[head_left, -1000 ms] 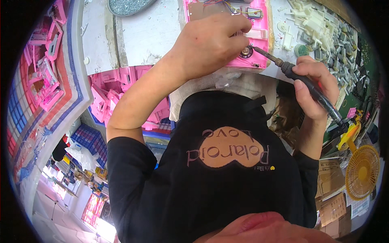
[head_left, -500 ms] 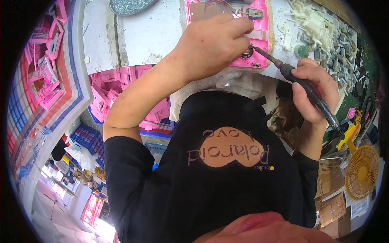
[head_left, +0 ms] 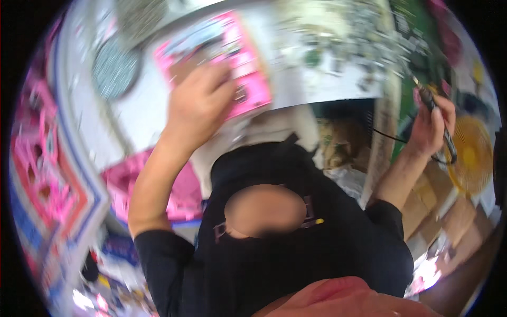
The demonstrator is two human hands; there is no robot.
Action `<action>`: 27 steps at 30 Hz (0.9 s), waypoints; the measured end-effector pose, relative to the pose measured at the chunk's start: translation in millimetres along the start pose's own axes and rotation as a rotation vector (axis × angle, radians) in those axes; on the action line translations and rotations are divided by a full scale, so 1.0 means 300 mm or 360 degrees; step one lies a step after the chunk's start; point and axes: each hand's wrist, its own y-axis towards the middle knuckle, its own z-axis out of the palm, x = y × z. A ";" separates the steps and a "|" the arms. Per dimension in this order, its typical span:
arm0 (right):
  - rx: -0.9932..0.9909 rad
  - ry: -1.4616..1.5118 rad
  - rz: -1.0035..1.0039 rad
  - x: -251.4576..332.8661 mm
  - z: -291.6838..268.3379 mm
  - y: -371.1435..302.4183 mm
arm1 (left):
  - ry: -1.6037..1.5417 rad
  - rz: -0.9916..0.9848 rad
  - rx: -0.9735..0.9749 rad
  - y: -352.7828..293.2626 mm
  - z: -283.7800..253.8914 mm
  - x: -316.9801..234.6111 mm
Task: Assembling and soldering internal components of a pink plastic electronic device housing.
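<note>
- Spanning the top of the view, blurred and bent by the lens: white worktable (head_left: 296,90).
- Filling the lower middle: black shirt (head_left: 285,269) on the person's torso.
- Curving down the far left: striped cloth (head_left: 87,203), with pink plastic shells (head_left: 45,153) heaped beside its bands.
- Just below the near table edge, left of the torso: pile of pink pieces (head_left: 185,185).
- On the table's right part: loose spread of white and grey parts (head_left: 348,37), too blurred to tell one from another.
- At the right, beyond the right hand: yellow fan (head_left: 471,150).
- Lying open on the table near its front edge, slanted in the view: pink casing (head_left: 257,95).
- Over the casing's left part: left hand (head_left: 198,100), back upward, fingers bent and drawn close together; cannot tell whether pinching something.
- Out to the right, well apart from the casing: right hand (head_left: 433,124), fingers wrapped around a dark soldering iron (head_left: 429,99), tip aimed up and leftward.
- Left of the casing, on the table: round mass of small grey bits (head_left: 116,68).
- Inside the casing, near the left fingertips: small dark round part (head_left: 241,94), details blurred.
</note>
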 end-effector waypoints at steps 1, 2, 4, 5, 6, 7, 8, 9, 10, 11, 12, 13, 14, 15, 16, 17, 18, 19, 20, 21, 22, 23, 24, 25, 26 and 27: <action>-0.0235 0.0034 0.0001 0.022 -0.084 0.025 | 0.0035 -0.0071 0.0058 0.001 -0.009 -0.015; -0.0476 0.0066 -0.0057 0.056 -0.139 0.042 | 0.0026 -0.0032 0.0069 0.011 -0.008 -0.010; -0.0801 -0.0094 -0.0157 0.072 -0.363 0.059 | -0.0034 -0.0047 0.0099 0.023 0.000 -0.011; -0.0902 -0.0193 -0.0182 0.073 -0.409 0.057 | -0.0027 -0.0056 0.0115 0.025 -0.005 -0.015; -0.0998 -0.0294 -0.0203 0.075 -0.450 0.060 | -0.0021 -0.0071 0.0129 0.033 -0.003 -0.022; -0.1033 -0.0315 -0.0165 0.060 -0.457 0.070 | -0.0023 -0.0077 0.0120 0.034 -0.008 -0.027; -0.1061 -0.0336 -0.0126 0.042 -0.459 0.088 | -0.0024 -0.0068 0.0114 0.038 -0.007 -0.029; -0.1082 -0.0358 -0.0086 0.022 -0.454 0.114 | -0.0026 -0.0065 0.0105 0.041 -0.004 -0.029; -0.1076 -0.0351 -0.0084 -0.016 -0.421 0.147 | -0.0014 -0.0070 0.0104 0.037 -0.004 -0.029; -0.1057 -0.0346 -0.0078 -0.050 -0.365 0.191 | -0.0005 -0.0070 0.0091 0.027 -0.006 -0.029; -0.1034 -0.0342 -0.0071 -0.081 -0.329 0.238 | 0.0004 -0.0076 0.0078 0.022 -0.002 -0.025; -0.0899 -0.0403 0.0033 -0.119 -0.348 0.291 | 0.0014 -0.0105 0.0080 0.009 -0.008 -0.023; -0.0737 -0.0426 0.0147 -0.146 -0.263 0.332 | 0.0033 -0.0090 0.0057 -0.013 -0.011 -0.016; -0.0835 -0.0822 0.0440 -0.105 -0.205 0.343 | 0.0052 -0.0079 0.0037 -0.019 0.004 -0.007; -0.0841 -0.0429 0.0528 -0.158 -0.321 0.344 | 0.0053 -0.0008 0.0057 -0.022 0.018 0.016; -0.0873 -0.0031 0.0626 -0.224 -0.435 0.344 | 0.0020 -0.0007 0.0076 -0.012 0.018 0.015; -0.0818 0.0115 0.0774 -0.249 -0.467 0.336 | 0.0024 -0.0008 0.0044 -0.025 0.018 0.015; -0.0782 0.0361 0.0792 -0.248 -0.434 0.315 | 0.0006 -0.0018 -0.0002 -0.022 0.002 0.004; -0.0757 0.0602 0.0818 -0.238 -0.402 0.293 | 0.0021 -0.0035 0.0021 -0.022 -0.015 0.005; -0.0512 0.0771 0.0773 -0.248 -0.399 0.262 | 0.0029 -0.0015 -0.0048 -0.034 -0.013 0.014; -0.0265 0.0925 0.0742 -0.255 -0.397 0.230 | 0.0025 0.0014 -0.0122 -0.048 -0.010 0.022; -0.0041 0.0982 0.0667 -0.240 -0.309 0.188 | 0.0002 -0.0018 -0.0141 -0.061 -0.018 0.025; -0.0068 0.0773 0.0567 -0.216 -0.165 0.142 | -0.0009 -0.0034 -0.0158 -0.065 -0.032 0.016; -0.0111 0.0536 0.0483 -0.180 -0.019 0.099 | -0.0048 -0.0051 -0.0176 -0.072 -0.031 0.018; -0.0397 0.0016 0.0380 -0.121 0.177 0.042 | -0.0070 -0.0090 -0.0206 -0.077 -0.027 0.024; -0.0173 -0.0360 0.0274 -0.093 0.304 -0.013 | -0.0094 -0.0130 -0.0241 -0.084 -0.020 0.033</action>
